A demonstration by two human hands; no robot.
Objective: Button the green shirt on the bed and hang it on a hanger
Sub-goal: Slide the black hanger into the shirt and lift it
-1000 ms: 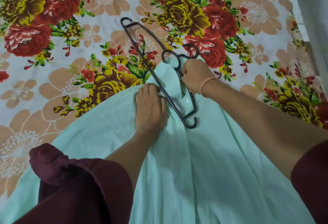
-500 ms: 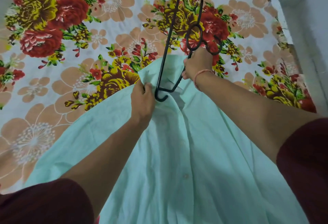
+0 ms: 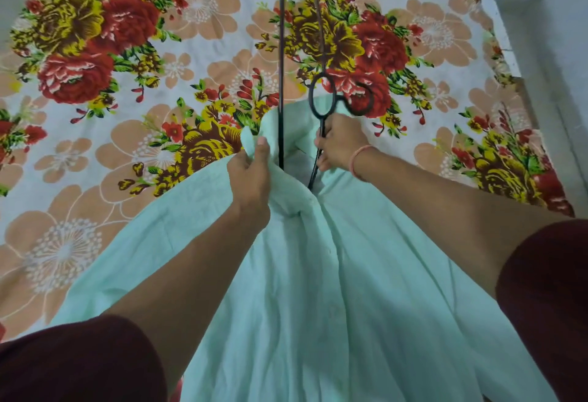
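Both hands are busy at the collar end of the shirt (image 3: 318,290). Her left hand (image 3: 251,185) is clenched on a bunch of the pale green fabric at the neck opening, lifting it a little, thumb up against the raised edge. Her right hand (image 3: 342,144) grips the hanger (image 3: 321,105) just below its loop, fingers wrapped round the dark wire. From where I stand the hanger is turned up on end: one long bar runs straight up past the top of the view, and the lower end dips into the neck opening between the two hands. The hook curls out to the right beside the loop. A thin band (image 3: 359,160) sits on the right wrist. Dark red sleeves (image 3: 79,360) cover both upper arms. The shirt lies spread down the bed, its front placket closed as far as I can make out, over a sheet (image 3: 127,83) printed with big red, yellow and peach flowers.
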